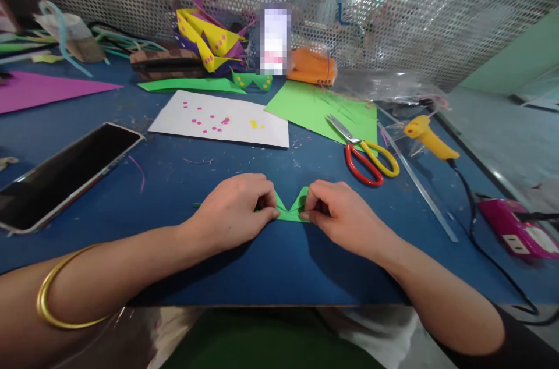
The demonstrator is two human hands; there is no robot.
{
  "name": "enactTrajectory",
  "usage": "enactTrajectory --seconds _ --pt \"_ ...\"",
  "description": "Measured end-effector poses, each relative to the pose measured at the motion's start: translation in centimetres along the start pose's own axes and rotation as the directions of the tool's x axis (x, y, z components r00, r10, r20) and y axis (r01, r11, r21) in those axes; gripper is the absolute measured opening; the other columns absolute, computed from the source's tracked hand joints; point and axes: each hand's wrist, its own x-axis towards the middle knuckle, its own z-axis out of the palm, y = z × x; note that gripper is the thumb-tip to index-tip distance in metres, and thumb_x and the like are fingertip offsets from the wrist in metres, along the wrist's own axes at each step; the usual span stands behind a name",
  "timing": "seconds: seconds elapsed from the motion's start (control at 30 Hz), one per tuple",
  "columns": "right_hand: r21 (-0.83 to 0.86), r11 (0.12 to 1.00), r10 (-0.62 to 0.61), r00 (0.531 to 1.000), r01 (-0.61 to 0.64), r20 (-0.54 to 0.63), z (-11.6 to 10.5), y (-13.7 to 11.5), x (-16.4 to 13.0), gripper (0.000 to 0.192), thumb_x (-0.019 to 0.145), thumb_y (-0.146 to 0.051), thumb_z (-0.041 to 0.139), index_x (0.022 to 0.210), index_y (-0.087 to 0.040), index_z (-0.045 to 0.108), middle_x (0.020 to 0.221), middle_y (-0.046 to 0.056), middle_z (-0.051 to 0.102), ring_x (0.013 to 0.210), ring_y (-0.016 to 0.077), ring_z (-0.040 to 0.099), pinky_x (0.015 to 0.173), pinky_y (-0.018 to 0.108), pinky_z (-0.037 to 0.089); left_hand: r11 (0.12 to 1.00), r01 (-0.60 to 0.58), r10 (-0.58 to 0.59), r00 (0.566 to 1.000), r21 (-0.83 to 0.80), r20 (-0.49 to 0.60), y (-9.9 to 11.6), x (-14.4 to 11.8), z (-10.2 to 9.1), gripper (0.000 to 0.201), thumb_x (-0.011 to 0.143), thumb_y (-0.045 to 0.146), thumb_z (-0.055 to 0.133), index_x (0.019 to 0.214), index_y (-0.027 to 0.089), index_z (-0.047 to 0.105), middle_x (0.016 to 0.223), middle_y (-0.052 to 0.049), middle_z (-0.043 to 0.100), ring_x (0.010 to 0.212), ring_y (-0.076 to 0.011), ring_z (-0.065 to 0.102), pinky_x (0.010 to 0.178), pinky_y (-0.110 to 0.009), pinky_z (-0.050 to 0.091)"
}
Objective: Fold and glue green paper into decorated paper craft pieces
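I am pinching the folded green paper piece (pixel 289 210) with both hands. My left hand (pixel 238 206) is gripping its left end, fingers curled and thumb pressing against fingertips. My right hand (pixel 336 209) is gripping its right end the same way. The piece is lying on the blue table (pixel 271 264) between my 2 hands, near the table's front edge, showing 2 pointed flaps meeting at a narrow middle. A gold bangle (pixel 56 293) is sitting on my left forearm.

Moving outward: a pair of scissors (pixel 364 153) with 1 red and 1 yellow handle is lying beyond my right hand, its blades resting on a green paper sheet (pixel 305 104). A white sheet (pixel 222 121) dotted with small pink and yellow squares is lying beyond my left hand. A phone (pixel 61 174) is lying screen-up, well to the left. A yellow glue gun (pixel 430 137) is lying to the right of the scissors, its black cord running toward a pink power strip (pixel 515 235). Yellow and purple paper constructions (pixel 209 37) are standing at the back against the perforated metal screen (pixel 437 14).
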Motion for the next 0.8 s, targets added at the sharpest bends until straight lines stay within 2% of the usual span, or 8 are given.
enactTrajectory --seconds 0.3,0.37,0.43,0.5,0.6,0.7,0.8 --pt "0.015 1.000 -0.002 1.000 0.002 -0.027 0.2 0.0 0.0 0.022 0.080 -0.007 0.069 0.070 -0.019 0.053 0.072 -0.005 0.056 0.070 0.0124 0.051 0.070 0.029 0.030 1.000 -0.025 0.025 0.999 -0.013 0.020 0.0 -0.3 -0.5 0.010 0.078 0.017 0.061 0.071 0.021 0.066 0.074 0.002 0.064 0.071 -0.0136 0.059 0.062 -0.025 0.041" --pt "0.014 1.000 -0.006 1.000 0.006 -0.027 0.3 0.1 0.0 0.022 0.080 -0.007 0.068 0.071 -0.019 0.053 0.072 -0.005 0.057 0.069 0.0122 0.050 0.070 0.029 0.030 0.998 -0.060 0.060 0.998 0.003 0.006 -0.1 -0.6 -0.3 0.011 0.079 0.014 0.061 0.073 0.021 0.067 0.076 0.002 0.065 0.073 -0.0136 0.060 0.064 -0.025 0.042" --pt "0.003 1.000 -0.011 0.999 0.011 -0.034 0.4 0.1 -0.1 0.022 0.081 -0.007 0.068 0.072 -0.019 0.052 0.072 -0.005 0.056 0.069 0.0120 0.049 0.070 0.029 0.030 0.989 -0.141 0.142 0.989 0.043 -0.038 -0.3 -0.9 0.0 0.014 0.083 0.012 0.059 0.074 0.021 0.067 0.078 0.002 0.066 0.074 -0.0135 0.061 0.065 -0.025 0.042" --pt "-0.010 1.000 -0.016 0.999 0.016 -0.050 0.6 0.2 -0.2 0.023 0.081 -0.007 0.069 0.072 -0.019 0.051 0.072 -0.005 0.056 0.069 0.0121 0.049 0.071 0.029 0.030 0.956 -0.258 0.271 0.959 0.138 -0.082 -0.4 -1.3 0.3 0.020 0.089 0.013 0.054 0.076 0.020 0.068 0.080 0.000 0.067 0.074 -0.0144 0.061 0.063 -0.026 0.041" --pt "-0.024 0.999 -0.031 0.996 0.029 -0.082 0.9 0.2 -0.5 0.024 0.082 -0.007 0.068 0.072 -0.019 0.051 0.073 -0.005 0.056 0.071 0.0128 0.051 0.072 0.030 0.031 0.873 -0.396 0.436 0.895 0.284 -0.093 -0.4 -1.8 0.6 0.028 0.096 0.017 0.047 0.081 0.019 0.071 0.078 -0.002 0.065 0.073 -0.0168 0.060 0.061 -0.030 0.040" --pt "-0.032 0.998 -0.049 0.993 0.046 -0.108 1.1 0.2 -0.7 0.024 0.084 -0.006 0.066 0.073 -0.019 0.050 0.074 -0.004 0.056 0.073 0.0134 0.052 0.074 0.031 0.032 0.811 -0.450 0.509 0.858 0.374 -0.069 -0.2 -1.9 0.5 0.031 0.097 0.016 0.045 0.080 0.019 0.071 0.075 -0.003 0.063 0.070 -0.0182 0.056 0.059 -0.032 0.039" --pt "-0.029 0.998 -0.059 0.992 0.056 -0.115 1.3 0.1 -0.8 0.023 0.085 -0.005 0.064 0.074 -0.020 0.049 0.075 -0.004 0.057 0.074 0.0140 0.052 0.073 0.031 0.032 0.753 -0.470 0.541 0.841 0.460 -0.026 0.0 -2.0 0.4 0.034 0.097 0.012 0.043 0.076 0.019 0.069 0.074 -0.003 0.063 0.069 -0.0194 0.054 0.060 -0.034 0.039"
